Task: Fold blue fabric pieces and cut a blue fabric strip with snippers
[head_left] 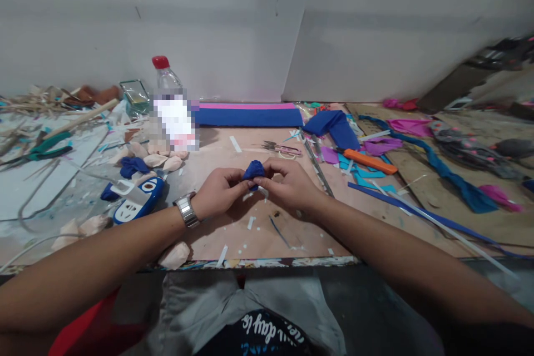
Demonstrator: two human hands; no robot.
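On my feed's L, pale wads (173,163) lie by the blue-white power strip (144,200), prob. for easy reach. Ctr, L hand (219,192) pinches a blue crinkled bud (254,169) over the table (217,231), R hand (290,184) gripping opp. side, prob. so folds don't spring open; thread snips (282,148) & orange box cutter (369,161) lie R.

Small bundle (253,171) sits mid-frame between the left hand (219,192) and right hand (288,184), snips (282,148) just behind. Bottle (170,103) stands upper left of them, power strip (142,199) in front of it, pliers (47,147) way out left. Cutter (370,161)'s over right among scraps (362,182).
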